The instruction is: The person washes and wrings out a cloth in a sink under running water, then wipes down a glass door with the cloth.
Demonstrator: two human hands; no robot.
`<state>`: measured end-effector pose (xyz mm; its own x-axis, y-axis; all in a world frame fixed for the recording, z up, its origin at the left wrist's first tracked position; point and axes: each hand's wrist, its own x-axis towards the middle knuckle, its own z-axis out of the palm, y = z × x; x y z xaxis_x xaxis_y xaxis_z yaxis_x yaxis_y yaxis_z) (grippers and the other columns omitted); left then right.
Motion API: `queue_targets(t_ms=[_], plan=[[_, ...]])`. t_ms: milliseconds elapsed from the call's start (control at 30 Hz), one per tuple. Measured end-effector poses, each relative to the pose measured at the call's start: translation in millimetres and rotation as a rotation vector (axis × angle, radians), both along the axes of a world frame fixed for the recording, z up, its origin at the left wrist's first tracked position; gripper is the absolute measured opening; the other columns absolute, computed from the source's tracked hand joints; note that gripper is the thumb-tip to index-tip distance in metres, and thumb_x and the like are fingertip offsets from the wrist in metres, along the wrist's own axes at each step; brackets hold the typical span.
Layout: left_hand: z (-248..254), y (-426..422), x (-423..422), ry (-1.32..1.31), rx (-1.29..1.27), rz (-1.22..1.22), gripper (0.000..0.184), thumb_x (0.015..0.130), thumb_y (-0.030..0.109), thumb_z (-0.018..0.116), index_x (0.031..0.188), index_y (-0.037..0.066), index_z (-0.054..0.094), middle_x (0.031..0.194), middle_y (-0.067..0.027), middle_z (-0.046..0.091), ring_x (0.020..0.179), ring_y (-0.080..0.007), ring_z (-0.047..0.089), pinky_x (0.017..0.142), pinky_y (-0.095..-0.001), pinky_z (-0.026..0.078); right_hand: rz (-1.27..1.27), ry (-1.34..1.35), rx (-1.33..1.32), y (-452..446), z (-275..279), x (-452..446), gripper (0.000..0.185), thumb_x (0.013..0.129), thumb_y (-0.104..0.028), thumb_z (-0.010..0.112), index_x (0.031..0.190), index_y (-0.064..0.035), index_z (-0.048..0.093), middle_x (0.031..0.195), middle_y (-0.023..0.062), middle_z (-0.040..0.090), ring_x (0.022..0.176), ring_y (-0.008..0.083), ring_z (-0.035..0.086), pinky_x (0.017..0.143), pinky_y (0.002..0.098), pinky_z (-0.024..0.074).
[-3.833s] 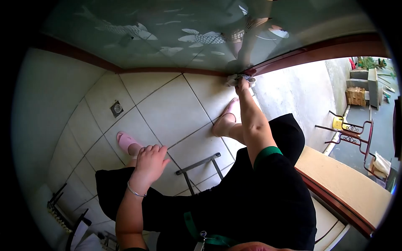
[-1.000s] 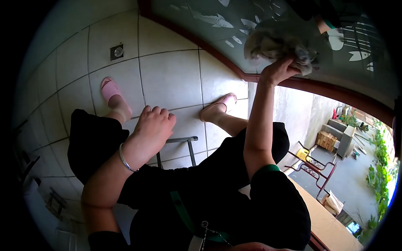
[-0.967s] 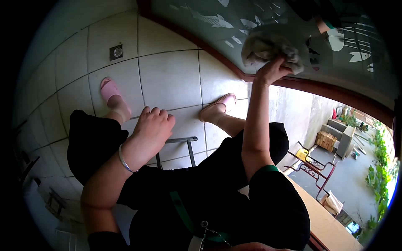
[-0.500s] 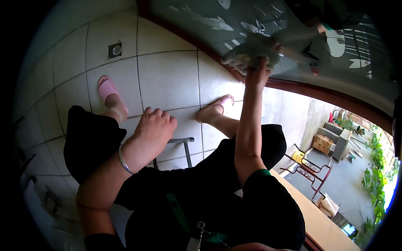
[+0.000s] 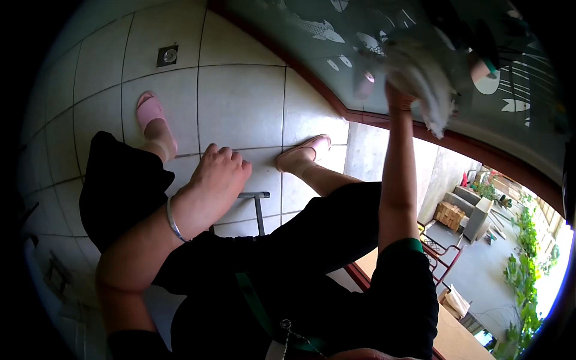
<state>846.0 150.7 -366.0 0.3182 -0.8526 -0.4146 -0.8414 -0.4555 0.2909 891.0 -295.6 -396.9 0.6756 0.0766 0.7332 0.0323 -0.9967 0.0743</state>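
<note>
My right hand [image 5: 399, 99] is closed on a pale, crumpled cloth [image 5: 433, 90] and presses it against the glass panel [image 5: 396, 24]. White fish figures decorate that dark glass, and a reddish-brown frame [image 5: 342, 103] borders it. Motion blurs part of the cloth, and my fingertips are hidden behind it. My left hand [image 5: 219, 186], a silver bangle [image 5: 173, 221] at its wrist, hangs above my lap with fingers curled in. Its palm faces away, and nothing shows in it.
Beneath me are pale floor tiles [image 5: 240, 108] with a square drain [image 5: 168, 56]. A dark metal stool or frame bar [image 5: 259, 213] stands between my legs. Right of the tan sill [image 5: 456, 336], a yard holds a red metal rack [image 5: 447, 258], stacked blocks [image 5: 449, 215] and green plants [image 5: 525, 270].
My right hand has moved up and to the right across the glass with the cloth, away from the lower frame corner. The left hand stays curled in nearly the same place.
</note>
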Motion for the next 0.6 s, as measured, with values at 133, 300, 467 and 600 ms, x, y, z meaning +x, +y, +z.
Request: queue_targets(t_ms=[133,300,467,600], plan=[[-7.7,6.4,-2.2,-0.019,0.01,0.013,0.033,0.077,0.028,0.071,0.101,0.007,0.061,0.092,-0.0074,0.06,0.096,-0.022,0.056,0.095,-0.0394,0.039,0.204,0.675,0.124,40.7,-107.2,-2.3,0.042,0.086,-0.039,0.059,0.117,-0.01,0.061,0.116,0.0165,0.06,0.109,0.0322,0.057,0.093,0.043,0.0432],[-9.0,7.3,-2.3,0.015,0.053,0.018,0.038,0.076,0.029,0.071,0.105,0.006,0.059,0.095,-0.007,0.06,0.098,-0.0214,0.056,0.096,-0.0396,0.038,0.02,0.818,0.192,82.3,-162.0,-15.6,0.037,0.086,-0.035,0.059,0.115,-0.0114,0.062,0.109,0.0157,0.062,0.104,0.0332,0.058,0.089,0.0409,0.0448],[-2.8,5.6,-0.8,0.017,-0.024,0.052,0.036,0.077,0.027,0.07,0.104,0.006,0.06,0.094,-0.0069,0.06,0.096,-0.0211,0.056,0.096,-0.039,0.038,0.219,0.38,-0.196,71.0,-93.2,26.3,0.038,0.086,-0.036,0.059,0.117,-0.0137,0.061,0.112,0.0129,0.061,0.107,0.0312,0.056,0.09,0.0384,0.0447],[2.2,8.1,-1.5,0.008,-0.015,0.036,0.035,0.078,0.026,0.069,0.104,0.006,0.059,0.095,-0.0069,0.059,0.097,-0.0208,0.055,0.096,-0.0383,0.038,0.012,0.176,-0.289,48.2,21.0,44.3,0.041,0.086,-0.037,0.059,0.12,-0.0141,0.059,0.117,0.0122,0.059,0.11,0.0298,0.054,0.093,0.0386,0.0432]])
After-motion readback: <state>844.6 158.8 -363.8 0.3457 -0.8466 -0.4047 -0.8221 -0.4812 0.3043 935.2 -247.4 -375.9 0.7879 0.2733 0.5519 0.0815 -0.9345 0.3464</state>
